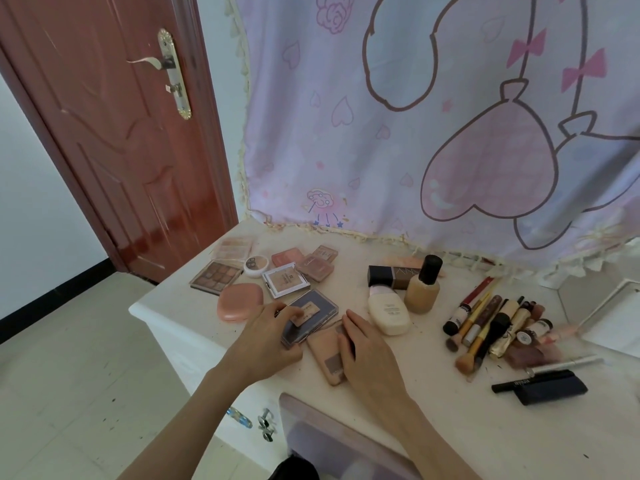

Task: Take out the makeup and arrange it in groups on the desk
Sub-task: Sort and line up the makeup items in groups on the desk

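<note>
Makeup lies in groups on the white desk (433, 393). My left hand (266, 336) pinches the near left edge of a dark blue flat palette (318, 311). My right hand (363, 344) rests with straight fingers on a beige compact (327, 358) just right of it. Behind them lie a pink oval compact (239, 302), a brown eyeshadow palette (216, 277), a silver square compact (285, 280) and several pink blush cases (313, 266).
Bottles stand mid-desk: a foundation bottle (423, 287), a white tube (388, 311), a dark tube (393, 276). Brushes and lipsticks (495, 329) pile at the right, with a black case (543, 386) near the front. An open drawer (329, 441) sits below; a door (104, 133) stands left.
</note>
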A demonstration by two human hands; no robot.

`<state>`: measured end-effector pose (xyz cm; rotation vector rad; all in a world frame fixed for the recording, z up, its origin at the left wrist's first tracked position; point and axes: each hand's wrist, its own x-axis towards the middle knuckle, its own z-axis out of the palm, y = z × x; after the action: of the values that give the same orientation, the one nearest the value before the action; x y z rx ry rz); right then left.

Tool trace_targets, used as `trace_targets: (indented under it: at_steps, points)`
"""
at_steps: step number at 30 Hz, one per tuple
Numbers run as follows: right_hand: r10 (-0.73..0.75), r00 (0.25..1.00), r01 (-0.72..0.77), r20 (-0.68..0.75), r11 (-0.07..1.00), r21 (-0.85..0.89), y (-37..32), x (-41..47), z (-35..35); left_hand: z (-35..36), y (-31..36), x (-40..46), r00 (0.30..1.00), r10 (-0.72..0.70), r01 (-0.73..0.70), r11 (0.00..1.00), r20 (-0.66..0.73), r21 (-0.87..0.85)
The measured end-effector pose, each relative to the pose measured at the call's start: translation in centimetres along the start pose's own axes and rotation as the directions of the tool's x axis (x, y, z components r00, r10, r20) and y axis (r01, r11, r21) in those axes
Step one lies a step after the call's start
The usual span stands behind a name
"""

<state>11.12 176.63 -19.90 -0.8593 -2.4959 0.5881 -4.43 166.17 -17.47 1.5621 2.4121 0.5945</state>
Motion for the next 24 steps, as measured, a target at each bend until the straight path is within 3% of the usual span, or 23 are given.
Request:
trace_targets:
  at_steps: [7, 9, 12, 15, 18, 24]
  points:
    - [0.017, 0.999, -0.016, -0.028, 1.0, 0.017, -0.5, -0.3, 0.0, -2.2, 1.1, -0.4, 0.983, -0.171, 0.129, 0.897, -0.063, -0.423]
    - [-0.001, 0.995, 0.009, -0.102, 0.997, 0.082, -0.7, -0.3, -0.2, -2.6, 1.6, -0.9, 0.977, -0.205, 0.134, 0.799, -0.056, -0.587]
    - [0.082, 0.988, -0.028, -0.132, 0.93, 0.365, -2.0, 0.4, -2.0, -3.0, 2.8, -1.3, 0.972, -0.234, 0.132, 0.555, -0.002, -0.821]
    - [0.177, 0.982, -0.18, 0.069, 0.747, 0.64, -3.2, 1.6, -3.9, -2.9, 4.2, -1.3, 0.978, -0.206, 0.103, 0.399, 0.021, -0.911]
    - [0.182, 0.966, -0.257, 0.182, 0.646, 0.719, -4.1, 2.4, -5.1, -2.9, 5.5, -1.2, 0.99, -0.14, 0.067, 0.398, 0.012, -0.915]
    - [0.13, 0.976, -0.219, 0.177, 0.535, 0.816, -4.0, 2.6, -6.1, -3.0, 7.5, -1.3, 0.993, -0.043, -0.068, 0.562, -0.111, -0.825]
